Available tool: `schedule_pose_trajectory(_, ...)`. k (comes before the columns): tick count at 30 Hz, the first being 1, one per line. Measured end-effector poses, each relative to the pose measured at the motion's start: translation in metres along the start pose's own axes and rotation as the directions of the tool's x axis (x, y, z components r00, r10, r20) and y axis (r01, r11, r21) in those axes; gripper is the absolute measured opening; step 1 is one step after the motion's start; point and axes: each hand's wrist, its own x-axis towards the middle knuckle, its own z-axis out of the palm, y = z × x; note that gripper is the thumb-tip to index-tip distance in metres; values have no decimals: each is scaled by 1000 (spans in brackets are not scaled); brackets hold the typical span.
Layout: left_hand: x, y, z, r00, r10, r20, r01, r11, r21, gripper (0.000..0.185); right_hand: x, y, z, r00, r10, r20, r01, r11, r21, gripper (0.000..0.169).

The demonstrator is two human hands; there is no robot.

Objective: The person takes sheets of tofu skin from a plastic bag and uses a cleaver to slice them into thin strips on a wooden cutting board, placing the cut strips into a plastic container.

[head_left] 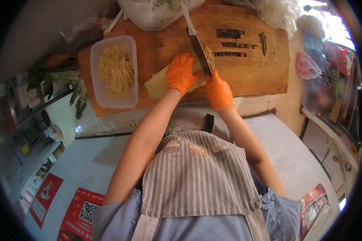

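Observation:
Both hands wear orange gloves. My right hand (218,92) grips the handle of a wide-bladed kitchen knife (199,51), whose blade points away from me. My left hand (183,73) presses on a stack of pale yellow sheets (157,86), perhaps tofu skin, just left of the blade; some of its fingertips are hard to make out. Thin cut strips (210,57) lie against the blade's right side. All of this rests on a worn wooden board (259,78). At the board's left stands a translucent plastic tub (135,75) holding a heap of similar strips (116,70).
A white plastic bag (154,15) sits at the board's far edge, and more clear bags (277,15) lie at the far right. The board has deep slots and cracks. Leafy greens (80,96) hang past its left side. A pink bag (308,66) is farther right.

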Motion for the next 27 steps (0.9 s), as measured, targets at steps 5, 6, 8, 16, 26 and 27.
schedule_pose_trajectory(5, -1, 2, -11, 1000, 1, 24, -2, 999, 40, 52, 43, -1, -6, 993, -93, -70, 94, 996, 2, 30)
schedule_pose_trajectory(6, -1, 2, -12, 999, -6, 47, 5, 1000, 22, 52, 40, 0, -19, 999, -21, -41, 21, 1000, 3, 31)
schedule_pose_trajectory(8, 0, 2, -13, 999, 8, 35, -9, 1000, 30, 51, 33, 8, -31, 997, -1, -76, -1, 1000, -29, 33)
schedule_pose_trajectory(16, 2, -8, -13, 986, 103, 128, -104, 995, 8, 72, -41, 47, -68, 955, 205, -213, -96, 897, 432, 34)
schedule_pose_trajectory(26, 13, 58, -34, 977, 203, 56, -211, 951, 225, 63, -152, 120, -66, 833, 508, -221, -302, 751, 587, 37)
schedule_pose_trajectory(27, 20, 71, -31, 973, 169, 160, -196, 964, 178, 63, -146, 140, -49, 813, 519, -264, -275, 743, 610, 38)
